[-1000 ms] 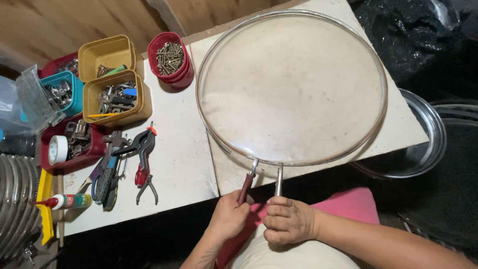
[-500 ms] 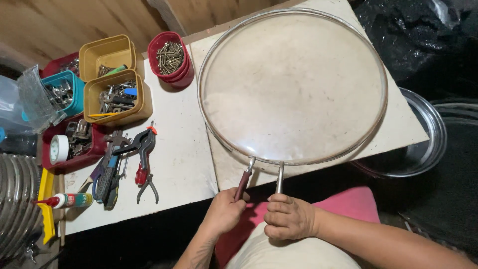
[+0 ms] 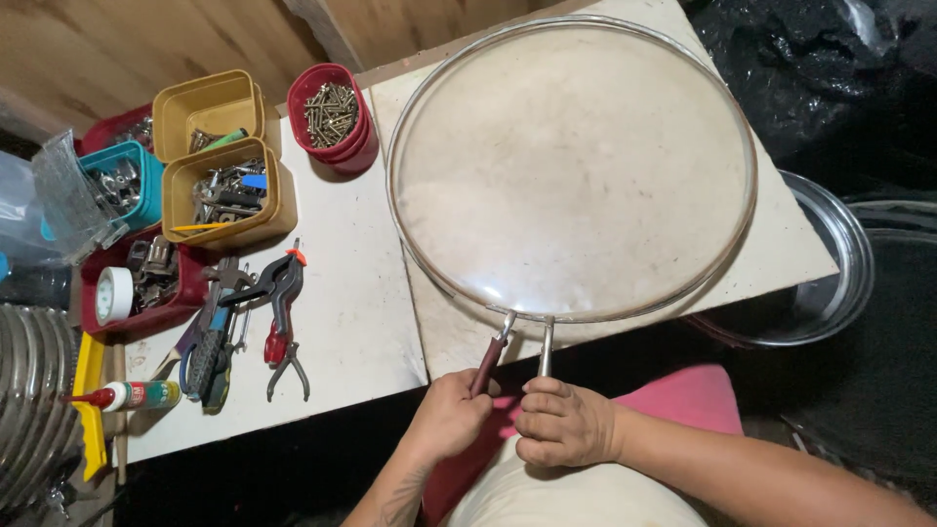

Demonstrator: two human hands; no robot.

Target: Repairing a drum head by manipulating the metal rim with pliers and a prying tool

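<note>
A large round clear lid point(image 3: 571, 166) with a metal rim lies flat on the white table point(image 3: 342, 283). A pair of pliers point(image 3: 514, 349) grips its near rim; one handle is dark red, the other bare metal. My left hand point(image 3: 449, 420) is closed around the dark red handle. My right hand point(image 3: 566, 422) is closed around the bare metal handle beside it. Both hands sit just off the table's near edge, above my lap.
Left of the lid stand a red cup of screws point(image 3: 337, 112), two yellow tubs point(image 3: 224, 185) of hardware, a teal tub point(image 3: 117, 181), a clamp and pliers point(image 3: 278, 312) and a glue bottle point(image 3: 132, 395). A round metal pan point(image 3: 820, 283) sits at right, below the table.
My left hand has slid up to the dark red handle and closed on it. The lid and my right hand have barely moved.
</note>
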